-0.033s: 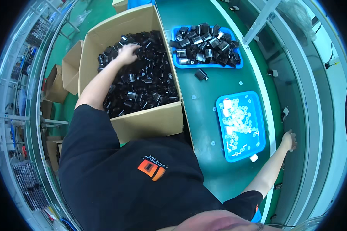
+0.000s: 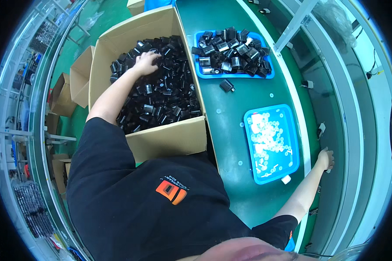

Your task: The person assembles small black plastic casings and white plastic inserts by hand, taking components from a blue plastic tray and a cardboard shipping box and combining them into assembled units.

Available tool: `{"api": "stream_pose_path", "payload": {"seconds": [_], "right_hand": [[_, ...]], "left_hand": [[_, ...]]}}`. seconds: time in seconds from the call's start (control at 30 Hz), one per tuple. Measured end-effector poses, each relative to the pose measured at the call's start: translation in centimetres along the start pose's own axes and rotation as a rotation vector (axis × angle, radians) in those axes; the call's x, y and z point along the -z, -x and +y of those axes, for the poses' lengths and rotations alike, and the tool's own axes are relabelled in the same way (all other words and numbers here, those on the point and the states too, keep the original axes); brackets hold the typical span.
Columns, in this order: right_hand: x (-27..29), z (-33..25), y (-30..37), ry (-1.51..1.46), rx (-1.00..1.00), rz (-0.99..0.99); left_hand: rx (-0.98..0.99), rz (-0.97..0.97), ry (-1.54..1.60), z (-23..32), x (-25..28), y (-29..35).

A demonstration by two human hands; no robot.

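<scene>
The left hand [image 2: 146, 63] is at the black plastic housings [image 2: 161, 93] in an open cardboard box [image 2: 167, 138]; the right hand [image 2: 326, 159] is right of a blue tray [image 2: 272, 175] of translucent discs [image 2: 270, 135].

- A factory workshop, shown by its long work line and parts kept in bulk.
- A long green work surface [image 2: 226, 143] with a pale edging strip [image 2: 299, 104] runs away from the viewer.
- Just to its left, a large open cardboard box [image 2: 170, 138] is heaped with small black parts [image 2: 161, 98], all much alike.
- On the green surface, the farther blue tray [image 2: 224, 76] is piled with similar parts; the nearer blue tray [image 2: 272, 173] holds small pale discs [image 2: 270, 137].
- A slanting metal post [image 2: 293, 27] rises at the right.
- Leftward: green floor [image 2: 79, 116], open cartons [image 2: 79, 78] and metal framing [image 2: 15, 131].
</scene>
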State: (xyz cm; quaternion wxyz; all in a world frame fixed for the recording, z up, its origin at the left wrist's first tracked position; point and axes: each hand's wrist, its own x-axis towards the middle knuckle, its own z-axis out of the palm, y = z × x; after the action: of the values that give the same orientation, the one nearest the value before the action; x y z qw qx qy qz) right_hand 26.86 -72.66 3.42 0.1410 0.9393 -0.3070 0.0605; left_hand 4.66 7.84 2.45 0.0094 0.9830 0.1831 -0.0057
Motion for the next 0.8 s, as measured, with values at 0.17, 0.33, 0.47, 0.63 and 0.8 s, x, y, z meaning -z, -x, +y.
{"api": "stream_pose_path", "payload": {"seconds": [0.17, 0.33, 0.47, 0.63, 0.8], "right_hand": [[-2.6, 0.8, -1.0, -0.074, -0.024, 0.07], [-5.3, 4.0, -3.5, -0.441, 0.031, 0.082], [-4.7, 2.9, -2.1, -1.245, -0.038, 0.278], [-1.3, 4.7, 4.0, -2.419, -0.019, -0.264], [4.5, 3.1, 12.4, -3.05, 0.203, -0.934]], "left_hand": [[-0.059, 0.019, -0.117, -0.6, -2.1, -1.7], [-0.254, 0.009, -0.318, -1.5, -2.5, -4.2], [-0.326, 0.147, -0.093, -0.3, 3.5, -2.2], [-0.49, 0.344, 0.552, 6.0, 9.8, 2.2], [-0.867, 0.319, 0.742, 17.1, 16.4, 5.4]]}}
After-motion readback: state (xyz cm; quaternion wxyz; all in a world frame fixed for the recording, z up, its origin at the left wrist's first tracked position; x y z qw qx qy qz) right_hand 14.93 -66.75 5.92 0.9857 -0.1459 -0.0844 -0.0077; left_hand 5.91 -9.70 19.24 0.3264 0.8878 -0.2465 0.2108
